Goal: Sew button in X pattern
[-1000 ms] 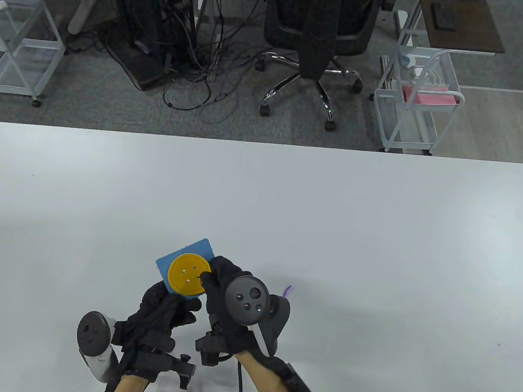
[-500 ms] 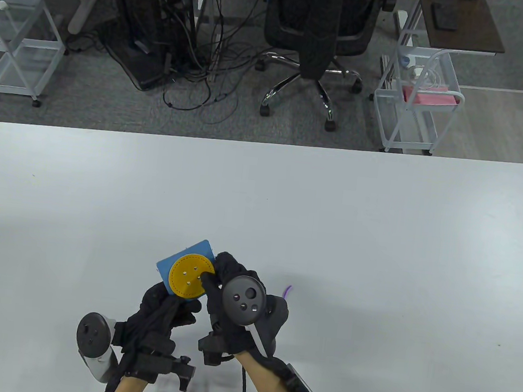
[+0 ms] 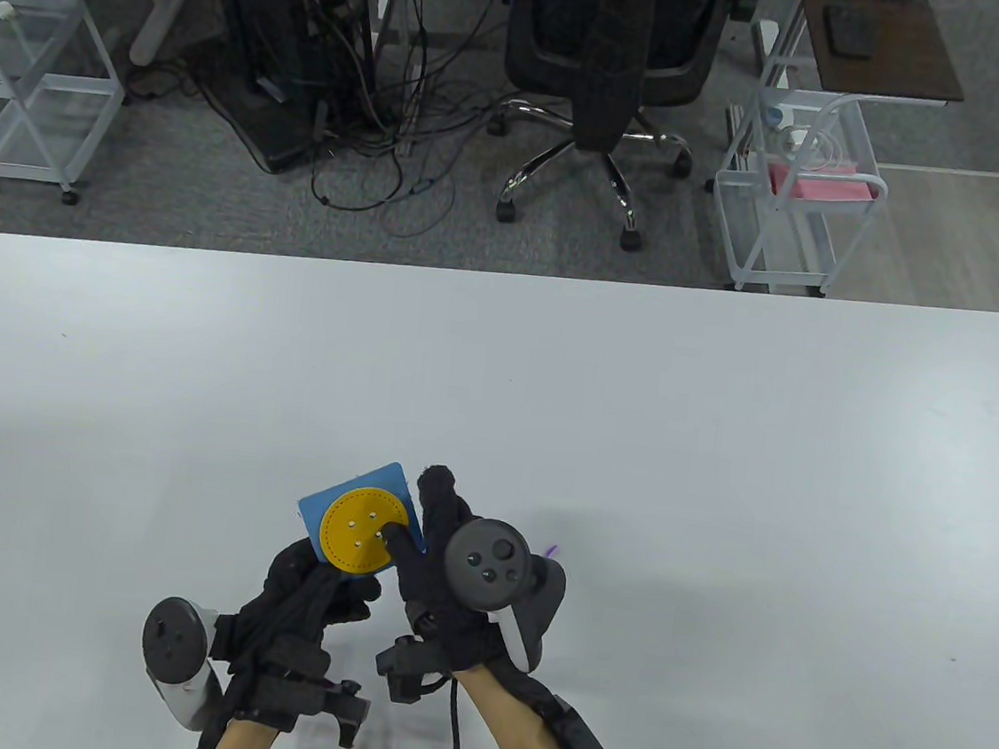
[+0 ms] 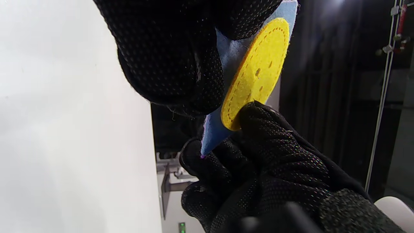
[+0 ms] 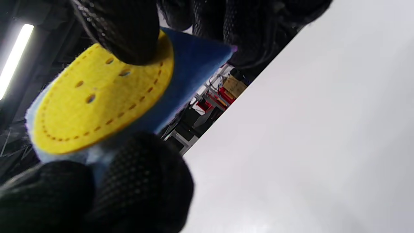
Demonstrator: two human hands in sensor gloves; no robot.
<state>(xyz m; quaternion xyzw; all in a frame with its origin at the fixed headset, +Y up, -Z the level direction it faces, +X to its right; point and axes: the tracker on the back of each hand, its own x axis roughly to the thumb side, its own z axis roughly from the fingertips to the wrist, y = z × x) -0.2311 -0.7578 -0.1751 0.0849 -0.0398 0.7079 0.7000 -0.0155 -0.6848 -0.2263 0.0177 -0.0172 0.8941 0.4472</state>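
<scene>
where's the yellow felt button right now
In the table view the yellow felt button sits on the blue felt square, held up between both hands near the bottom centre, left hand below, right hand beside it.

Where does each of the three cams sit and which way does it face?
Table view: above, looking down at the white table; shows left hand and right hand.
Left wrist view: on the left wrist, tipped sideways, facing the yellow felt button; gloved fingers show.
Right wrist view: on the right wrist, tilted, facing the same button; fingertips show.
All share the button on the blue felt square.
</scene>
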